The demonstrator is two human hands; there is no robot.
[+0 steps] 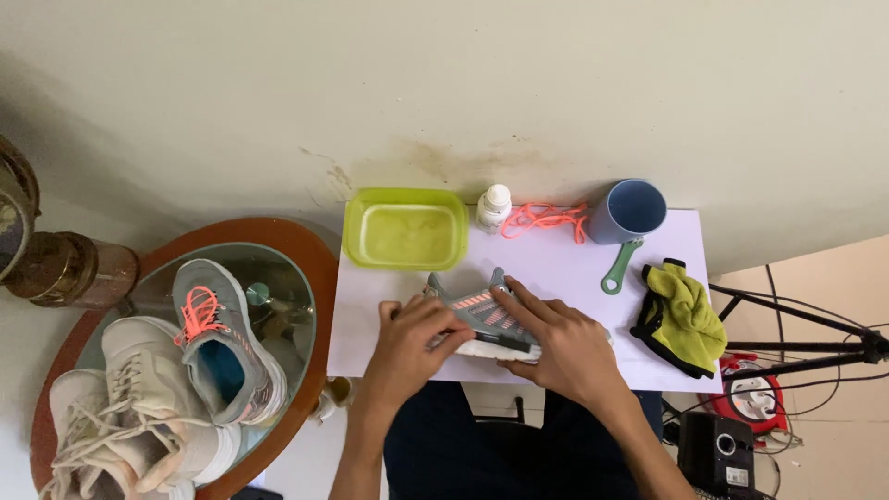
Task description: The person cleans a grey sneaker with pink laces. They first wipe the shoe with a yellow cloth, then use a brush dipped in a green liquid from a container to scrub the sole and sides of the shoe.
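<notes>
Grey shoe (483, 319) with orange stripes lies on its side on the white table (370, 347), at the near edge, with both hands on it. Going from the left: a round glass-topped side table (319, 278) with a wooden rim stands just beside the white one. On it sits a matching grey shoe with orange laces (218, 338), leaning against a pair of white shoes (120, 407). Beyond that side table, at the far left, stands a brown jar (69, 268).

On the white table, a lime-green plastic tub (405, 229) sits at the far edge, just behind the shoe. The left hand (412, 344) curls over the heel end of the shoe, fingers closed around it. The right hand (556, 344) lies across the toe end, fingers spread and pressing on the upper, thumb under the white sole.

Behind the shoe, right of the tub, stands a small white bottle (493, 207). A loose orange lace (546, 219) lies beside it, touching a blue mug (630, 211). A green-handled brush (616, 268) lies just in front of the mug. A yellow-green cloth with black trim (683, 317) hangs over the table's right edge. Right of the table, on the floor, are a black tripod (815, 343) and a red and white cable reel (755, 393).
</notes>
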